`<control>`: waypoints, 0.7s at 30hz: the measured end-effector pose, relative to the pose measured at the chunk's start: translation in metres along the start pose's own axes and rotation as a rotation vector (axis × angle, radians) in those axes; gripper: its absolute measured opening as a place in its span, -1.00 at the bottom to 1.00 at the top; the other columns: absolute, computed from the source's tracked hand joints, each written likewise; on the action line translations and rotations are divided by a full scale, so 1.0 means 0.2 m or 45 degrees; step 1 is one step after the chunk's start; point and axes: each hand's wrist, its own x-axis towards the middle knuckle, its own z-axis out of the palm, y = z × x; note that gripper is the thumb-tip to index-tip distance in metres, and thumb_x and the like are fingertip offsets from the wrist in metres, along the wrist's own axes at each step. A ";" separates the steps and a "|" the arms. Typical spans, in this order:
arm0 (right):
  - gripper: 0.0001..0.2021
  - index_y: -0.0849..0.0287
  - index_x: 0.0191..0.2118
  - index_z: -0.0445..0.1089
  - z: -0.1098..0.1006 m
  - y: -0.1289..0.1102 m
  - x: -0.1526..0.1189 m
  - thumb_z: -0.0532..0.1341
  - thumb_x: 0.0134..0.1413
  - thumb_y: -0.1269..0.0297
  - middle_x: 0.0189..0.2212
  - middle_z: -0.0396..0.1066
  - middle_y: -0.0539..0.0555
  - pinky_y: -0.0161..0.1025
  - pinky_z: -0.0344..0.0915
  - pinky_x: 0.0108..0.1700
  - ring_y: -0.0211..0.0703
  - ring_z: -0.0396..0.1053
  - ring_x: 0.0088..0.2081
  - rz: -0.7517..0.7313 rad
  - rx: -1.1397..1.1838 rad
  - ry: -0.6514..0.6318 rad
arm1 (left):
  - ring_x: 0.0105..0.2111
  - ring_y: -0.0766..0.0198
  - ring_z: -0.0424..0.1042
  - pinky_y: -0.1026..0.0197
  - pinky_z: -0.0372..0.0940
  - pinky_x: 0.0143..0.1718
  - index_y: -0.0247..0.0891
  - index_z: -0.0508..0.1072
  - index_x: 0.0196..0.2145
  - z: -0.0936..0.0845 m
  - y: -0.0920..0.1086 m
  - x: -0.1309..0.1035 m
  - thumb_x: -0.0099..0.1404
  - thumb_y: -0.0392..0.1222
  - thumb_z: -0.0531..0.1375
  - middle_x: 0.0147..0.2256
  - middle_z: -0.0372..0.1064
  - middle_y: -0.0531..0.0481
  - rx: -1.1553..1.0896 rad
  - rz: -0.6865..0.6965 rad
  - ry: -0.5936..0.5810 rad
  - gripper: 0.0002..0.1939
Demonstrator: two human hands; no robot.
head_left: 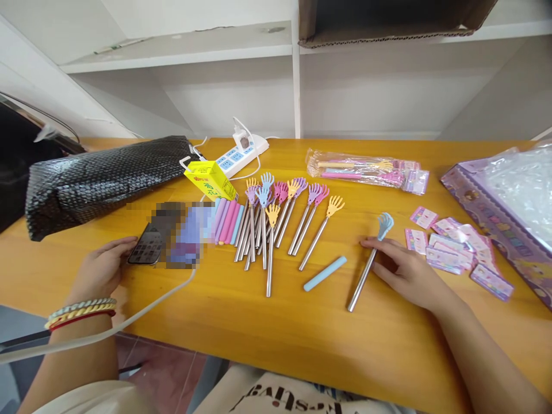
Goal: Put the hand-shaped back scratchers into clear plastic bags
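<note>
— What is the right hand (401, 267) doing?
— Its thumb and fingers pinch a back scratcher with a light-blue claw and a slim silver metal rod (363, 280), just below the claw, above the orange-brown wooden table (276, 345).
— And the left hand (101, 267)?
— Its fingers touch the near-left edge of a dark-screened phone (149, 244), partly blurred out. Whether they grip it, I can't tell.
— What lies between the hands?
— A light-blue cylindrical sleeve (325, 273) beside the held scratcher, then a group of metal-rod scratchers (264, 241) with yellow, blue, purple and pink claws. Left of those, a row of pastel tubes (228, 224).
— Farther out?
— A bright yellow carton (211, 178) near a white power strip (235, 158), a clear plastic packet of scratchers (357, 172), scattered pink-and-purple printed cards (452, 253) right of the right hand, a purple printed box (478, 213) beyond them, and a black bubble-wrapped package (107, 172) far left.
</note>
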 end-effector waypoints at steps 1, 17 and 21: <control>-0.60 0.04 0.09 0.18 0.00 0.00 0.00 0.06 0.10 0.32 0.03 0.28 0.11 -0.05 0.27 0.03 -0.04 0.28 0.03 -0.005 -0.003 0.006 | -0.23 0.30 0.37 0.31 0.31 -0.20 -0.32 0.45 -0.28 0.00 0.00 -0.01 -0.11 -0.26 0.28 -0.25 0.42 0.00 -0.047 0.004 -0.017 -0.65; -0.59 0.04 0.10 0.17 0.01 0.01 0.00 0.07 0.09 0.33 0.04 0.27 0.10 -0.05 0.25 0.05 -0.06 0.27 0.04 -0.008 0.013 0.005 | -0.29 0.38 0.34 0.45 0.30 -0.34 -0.24 0.49 -0.36 0.00 0.07 -0.09 -0.26 -0.41 0.31 -0.27 0.41 0.07 -0.129 -0.069 -0.126 -0.60; -0.59 0.04 0.09 0.18 0.00 0.01 0.00 0.07 0.09 0.32 0.03 0.28 0.10 -0.05 0.27 0.04 -0.04 0.28 0.03 -0.009 0.012 0.008 | -0.29 0.36 0.35 0.42 0.32 -0.36 -0.25 0.50 -0.36 -0.01 0.06 -0.07 -0.23 -0.37 0.30 -0.27 0.42 0.04 -0.135 -0.051 -0.135 -0.65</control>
